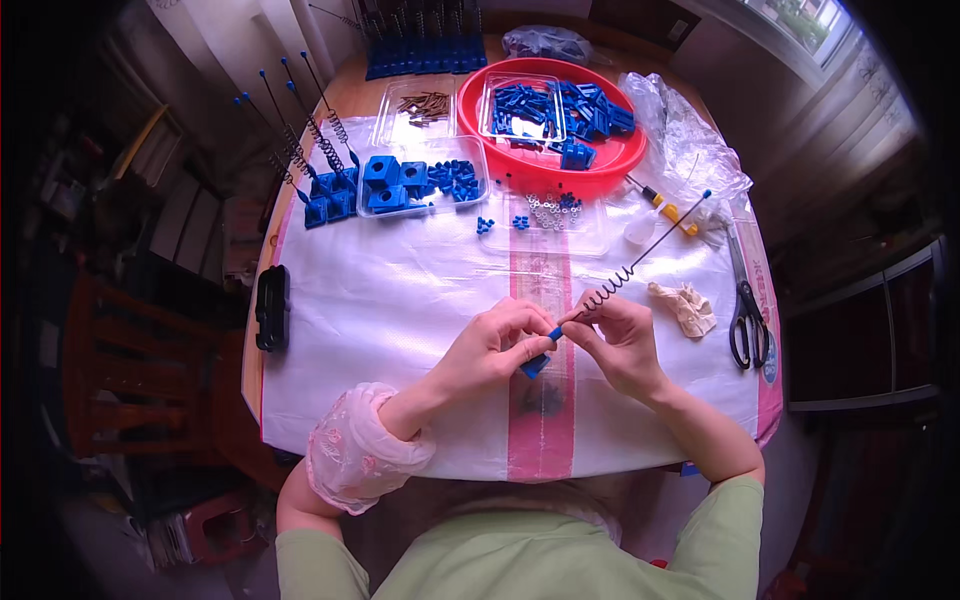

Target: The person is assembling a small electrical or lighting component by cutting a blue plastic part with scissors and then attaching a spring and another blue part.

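My left hand (500, 345) pinches a small blue plastic part (535, 367), whose lower end shows below the fingers. A narrow blue tip (556, 333) sits between the two hands. My right hand (622, 345) is closed on the lower end of a dark coiled spring rod (612, 286). That rod slants up to the right, coiled below and straight above, with a blue ball on top. Its lower end meets the blue tip at my fingertips; whether they are joined is hidden.
A red basin (640, 150) of blue parts stands at the back, with clear trays (487, 185) of blue pieces beside it. Assembled spring rods on blue bases (330, 200) stand at left. Black scissors (748, 330), a crumpled cloth (684, 308), a yellow-handled screwdriver (674, 213) and a black case (271, 308) lie around.
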A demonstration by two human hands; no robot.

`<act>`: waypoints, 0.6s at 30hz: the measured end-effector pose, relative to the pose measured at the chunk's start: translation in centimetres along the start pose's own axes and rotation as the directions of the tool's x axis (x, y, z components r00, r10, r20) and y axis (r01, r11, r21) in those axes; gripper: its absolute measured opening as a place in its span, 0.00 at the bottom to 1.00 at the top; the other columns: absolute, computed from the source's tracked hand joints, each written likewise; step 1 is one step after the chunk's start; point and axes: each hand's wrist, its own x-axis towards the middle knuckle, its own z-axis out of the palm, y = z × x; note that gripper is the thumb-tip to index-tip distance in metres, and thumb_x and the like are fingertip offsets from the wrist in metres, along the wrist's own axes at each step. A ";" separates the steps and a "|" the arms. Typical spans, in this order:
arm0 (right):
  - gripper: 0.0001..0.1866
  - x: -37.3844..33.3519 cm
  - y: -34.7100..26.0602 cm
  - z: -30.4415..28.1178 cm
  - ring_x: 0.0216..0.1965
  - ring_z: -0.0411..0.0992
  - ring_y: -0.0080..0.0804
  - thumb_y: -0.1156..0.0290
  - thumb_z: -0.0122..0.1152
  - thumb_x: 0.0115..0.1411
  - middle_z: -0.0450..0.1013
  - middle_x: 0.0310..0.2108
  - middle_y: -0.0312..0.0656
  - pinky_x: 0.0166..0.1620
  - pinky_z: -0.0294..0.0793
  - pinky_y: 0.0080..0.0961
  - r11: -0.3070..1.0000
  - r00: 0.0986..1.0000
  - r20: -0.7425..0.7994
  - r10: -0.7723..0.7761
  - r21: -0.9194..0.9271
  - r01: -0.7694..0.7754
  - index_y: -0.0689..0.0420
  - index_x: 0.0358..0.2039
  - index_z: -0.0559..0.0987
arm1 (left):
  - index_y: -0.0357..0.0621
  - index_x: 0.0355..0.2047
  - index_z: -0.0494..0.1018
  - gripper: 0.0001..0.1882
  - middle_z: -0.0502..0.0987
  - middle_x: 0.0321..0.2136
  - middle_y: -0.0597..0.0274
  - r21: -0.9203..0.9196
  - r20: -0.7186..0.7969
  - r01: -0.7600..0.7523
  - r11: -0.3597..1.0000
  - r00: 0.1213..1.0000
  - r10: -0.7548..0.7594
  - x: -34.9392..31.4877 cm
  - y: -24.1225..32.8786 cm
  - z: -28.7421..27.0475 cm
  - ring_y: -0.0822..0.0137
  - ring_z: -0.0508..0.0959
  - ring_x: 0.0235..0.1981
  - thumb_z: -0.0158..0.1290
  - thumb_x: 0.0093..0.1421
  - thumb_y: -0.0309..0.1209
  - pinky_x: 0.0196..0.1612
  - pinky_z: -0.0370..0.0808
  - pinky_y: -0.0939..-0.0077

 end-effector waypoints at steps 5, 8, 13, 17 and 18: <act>0.06 0.1 -0.5 -0.1 0.36 0.76 0.23 0.80 0.62 0.59 0.79 0.34 0.41 0.42 0.75 0.21 0.982 0.995 0.010 0.096 0.165 -0.097 0.66 0.37 0.81 | 0.37 0.40 0.75 0.08 0.77 0.33 0.68 -0.293 0.016 0.129 0.948 0.991 -0.130 0.1 0.7 0.9 0.81 0.74 0.31 0.53 0.65 0.30 0.35 0.73 0.84; 0.06 0.0 -0.3 -0.3 0.36 0.76 0.22 0.80 0.62 0.60 0.79 0.33 0.40 0.41 0.75 0.20 0.979 0.995 0.003 0.103 0.177 -0.102 0.66 0.37 0.81 | 0.36 0.43 0.74 0.10 0.79 0.39 0.64 -0.247 0.064 0.208 0.946 0.978 -0.198 0.0 1.4 0.8 0.78 0.75 0.41 0.51 0.66 0.29 0.44 0.72 0.81; 0.06 0.0 -0.3 -0.3 0.35 0.75 0.20 0.78 0.62 0.60 0.79 0.33 0.39 0.41 0.75 0.20 0.978 0.993 -0.025 0.118 0.175 -0.112 0.65 0.37 0.81 | 0.37 0.44 0.74 0.12 0.79 0.40 0.63 -0.231 0.073 0.200 0.952 0.980 -0.188 0.1 2.4 0.4 0.78 0.75 0.42 0.48 0.68 0.33 0.45 0.71 0.81; 0.06 0.0 0.0 -0.3 0.35 0.75 0.20 0.78 0.62 0.60 0.79 0.33 0.39 0.40 0.75 0.19 0.982 0.991 -0.051 0.122 0.148 -0.114 0.65 0.37 0.81 | 0.38 0.44 0.72 0.13 0.78 0.39 0.63 -0.269 0.087 0.216 0.939 0.976 -0.200 0.1 2.3 0.6 0.78 0.75 0.40 0.45 0.70 0.35 0.44 0.71 0.81; 0.06 0.0 0.0 -0.2 0.35 0.75 0.20 0.78 0.63 0.60 0.79 0.32 0.38 0.40 0.75 0.19 0.983 0.993 -0.053 0.107 0.154 -0.098 0.65 0.37 0.81 | 0.39 0.44 0.71 0.12 0.78 0.39 0.63 -0.287 0.117 0.218 0.933 0.974 -0.192 0.1 2.1 0.5 0.78 0.74 0.39 0.45 0.70 0.35 0.43 0.71 0.81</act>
